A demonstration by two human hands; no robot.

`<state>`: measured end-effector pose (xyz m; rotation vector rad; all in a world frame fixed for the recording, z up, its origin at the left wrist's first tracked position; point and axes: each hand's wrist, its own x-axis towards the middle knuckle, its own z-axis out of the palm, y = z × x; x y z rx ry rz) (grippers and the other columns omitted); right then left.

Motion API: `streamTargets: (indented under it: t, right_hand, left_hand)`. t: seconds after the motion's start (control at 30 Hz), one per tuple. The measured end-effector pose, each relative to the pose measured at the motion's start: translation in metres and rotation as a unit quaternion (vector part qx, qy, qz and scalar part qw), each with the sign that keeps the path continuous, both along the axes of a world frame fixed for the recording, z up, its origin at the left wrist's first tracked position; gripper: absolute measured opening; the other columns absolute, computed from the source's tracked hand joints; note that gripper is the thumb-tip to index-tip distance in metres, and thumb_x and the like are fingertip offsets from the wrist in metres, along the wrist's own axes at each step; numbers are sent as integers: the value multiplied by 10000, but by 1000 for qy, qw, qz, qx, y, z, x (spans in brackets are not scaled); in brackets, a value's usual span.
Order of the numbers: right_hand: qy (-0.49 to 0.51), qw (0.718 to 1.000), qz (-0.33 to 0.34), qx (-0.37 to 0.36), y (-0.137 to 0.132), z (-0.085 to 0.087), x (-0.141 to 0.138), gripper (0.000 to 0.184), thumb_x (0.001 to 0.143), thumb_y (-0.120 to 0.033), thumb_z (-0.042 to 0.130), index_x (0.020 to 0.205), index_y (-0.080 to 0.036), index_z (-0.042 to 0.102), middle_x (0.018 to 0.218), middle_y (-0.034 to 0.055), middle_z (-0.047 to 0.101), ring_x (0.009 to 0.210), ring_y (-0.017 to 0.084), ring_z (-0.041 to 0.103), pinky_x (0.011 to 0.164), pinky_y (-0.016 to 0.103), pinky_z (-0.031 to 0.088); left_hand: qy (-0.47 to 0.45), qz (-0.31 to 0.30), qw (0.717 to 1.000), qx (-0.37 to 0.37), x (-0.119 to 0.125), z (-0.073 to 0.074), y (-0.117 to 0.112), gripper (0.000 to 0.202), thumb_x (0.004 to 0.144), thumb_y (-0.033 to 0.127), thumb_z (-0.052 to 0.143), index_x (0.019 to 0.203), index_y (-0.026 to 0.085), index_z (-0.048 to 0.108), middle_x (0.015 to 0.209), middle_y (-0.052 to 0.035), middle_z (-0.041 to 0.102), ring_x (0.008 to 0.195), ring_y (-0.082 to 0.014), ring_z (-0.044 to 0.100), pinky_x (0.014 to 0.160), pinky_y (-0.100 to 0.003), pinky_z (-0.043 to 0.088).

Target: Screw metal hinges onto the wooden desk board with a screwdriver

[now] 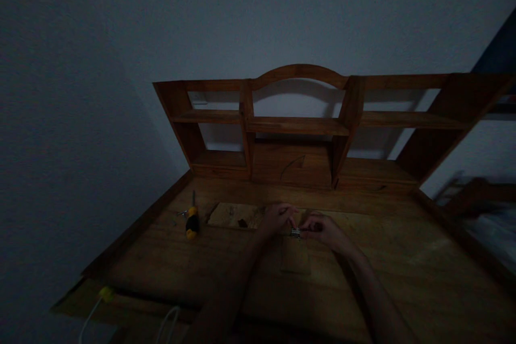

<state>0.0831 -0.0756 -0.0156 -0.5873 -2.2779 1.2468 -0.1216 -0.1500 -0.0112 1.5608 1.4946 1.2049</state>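
Observation:
A small shiny metal hinge lies at the far end of a small rectangular wooden board on the desk. From the left, my left hand reaches in with bent fingers, their tips closed on the hinge's upper edge. My right hand pinches at the hinge's right side, thumb and forefinger together. Whether a screw or other small part is between those fingers is too dark to tell.
On the desk's left side lies a yellow-and-black screwdriver, with small metal pieces beside it. A pale, rough recess crosses the desktop. Wooden shelves stand at the back. A white cord hangs at the front left.

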Motion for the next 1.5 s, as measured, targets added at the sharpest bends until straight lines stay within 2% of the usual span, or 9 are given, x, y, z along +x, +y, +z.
streamTargets:
  t: [0.27, 0.6, 1.03, 1.1, 1.23, 1.37, 1.5]
  right_hand:
    - [10, 1000, 7, 15, 0, -2, 1, 270, 788, -469, 765, 839, -205, 738, 832, 11, 586, 719, 141, 536, 634, 260, 410]
    - [22, 1000, 16, 6, 0, 0, 1, 214, 780, -407, 779, 843, -206, 743, 847, 14, 599, 732, 144, 544, 643, 260, 415]
    - [3, 1000, -6, 7, -1, 0, -1, 281, 775, -473, 765, 810, -196, 741, 795, 14, 577, 701, 141, 524, 629, 260, 416]
    - [9, 1000, -5, 3, -2, 0, -1, 299, 770, -478, 769, 881, -201, 748, 800, 10, 579, 694, 140, 519, 626, 259, 418]
    - [18, 1000, 14, 8, -4, 4, -1, 362, 773, -480, 768, 1030, -225, 752, 863, 26, 608, 748, 160, 548, 660, 273, 445]
    - [10, 999, 24, 36, -3, 4, 0, 290, 806, -488, 737, 947, -240, 790, 911, 60, 633, 835, 192, 581, 727, 302, 473]
    - [15, 999, 25, 43, -1, 0, 0, 253, 819, -463, 734, 945, -253, 799, 919, 62, 642, 858, 198, 592, 773, 319, 479]
  left_hand:
    - [-4, 2, 1000, -5, -1, -4, 4, 475, 939, 519, 438, 1041, 154, 723, 673, -42, 733, 679, -192, 691, 655, -251, 485]
    - [-1, 4, 1000, -19, 1, 5, 2, 457, 933, 505, 446, 1032, 153, 720, 645, -27, 725, 648, -183, 684, 676, -245, 481]
    - [21, 14, 1000, 8, 0, -1, 2, 475, 942, 535, 443, 1033, 164, 725, 661, -24, 729, 682, -189, 687, 701, -250, 491]
    - [27, 17, 999, 10, 0, -1, 2, 485, 944, 540, 436, 1039, 162, 724, 645, -25, 724, 680, -190, 685, 702, -253, 494]
    - [33, 29, 999, 7, 1, 0, 2, 493, 945, 541, 426, 1041, 158, 721, 629, -33, 719, 663, -194, 682, 670, -255, 490]
    - [35, 26, 999, -3, 1, 1, 1, 475, 940, 540, 434, 1032, 169, 718, 632, -31, 722, 635, -190, 678, 643, -252, 485]
    - [27, 34, 999, 2, 1, 1, 1, 460, 938, 522, 442, 1033, 166, 718, 619, -27, 717, 649, -195, 687, 660, -255, 490]
